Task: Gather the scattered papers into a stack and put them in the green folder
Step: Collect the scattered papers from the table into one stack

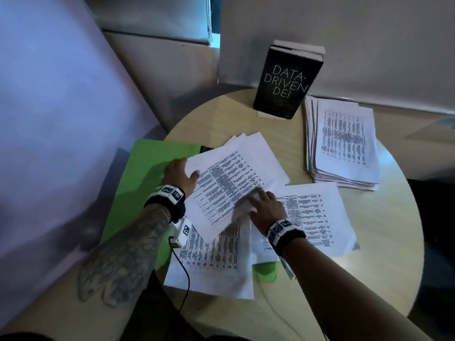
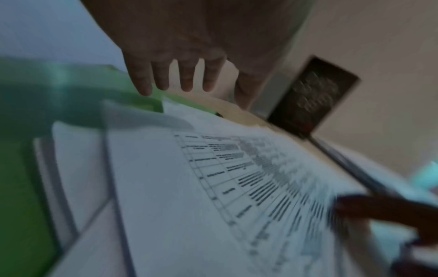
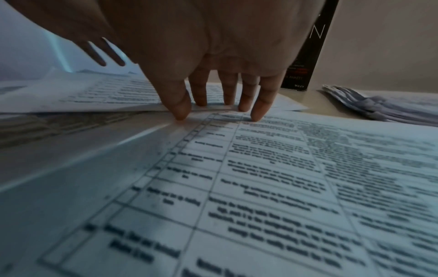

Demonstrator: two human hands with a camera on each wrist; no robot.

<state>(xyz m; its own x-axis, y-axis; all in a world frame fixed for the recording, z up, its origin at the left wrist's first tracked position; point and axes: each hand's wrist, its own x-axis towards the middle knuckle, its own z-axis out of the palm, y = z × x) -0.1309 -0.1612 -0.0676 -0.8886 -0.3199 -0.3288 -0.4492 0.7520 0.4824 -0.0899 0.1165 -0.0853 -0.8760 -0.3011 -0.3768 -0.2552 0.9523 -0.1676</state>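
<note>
The green folder (image 1: 140, 183) lies open at the table's left, partly under loose printed sheets. A skewed bundle of papers (image 1: 236, 178) rests across it. My left hand (image 1: 181, 172) is at the bundle's left edge with straight, spread fingers (image 2: 163, 78) over the folder (image 2: 21, 187). My right hand (image 1: 263, 205) touches the bundle's near right edge, and its straight fingertips (image 3: 257, 114) press on the sheet below (image 3: 284, 178). Another sheet (image 1: 216, 262) lies nearer me, and one more (image 1: 317, 217) lies to the right.
A thick pile of printed papers (image 1: 342, 143) sits at the back right of the round wooden table (image 1: 369, 267). A black book (image 1: 288, 80) stands upright at the back. A wall panel runs along the left. A cable hangs from my left wrist.
</note>
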